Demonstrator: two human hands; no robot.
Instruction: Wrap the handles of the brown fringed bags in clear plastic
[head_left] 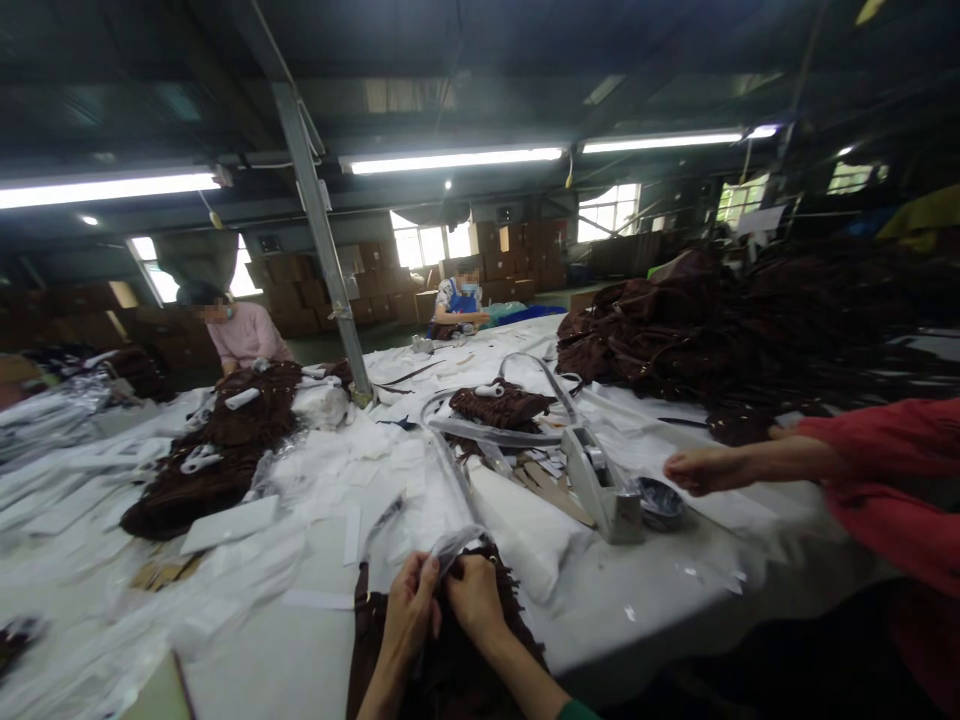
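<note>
A dark brown fringed piece, which looks like a bag, lies at the table's near edge beneath both my hands. My left hand is closed, with thumb and fingers pinching clear plastic film at the upper end of the brown piece. Close beside it, my right hand also has its fingers closed on the plastic. The exact grip of the fingertips is partly hidden. Beyond my hands, a long strap wrapped in clear plastic loops across the table towards another brown fringed bag.
A grey tape dispenser stands right of my hands, beside a small dark bowl. From the right reaches a co-worker's hand in a red sleeve. A brown heap lies behind. A metal post rises at left; two people work farther off.
</note>
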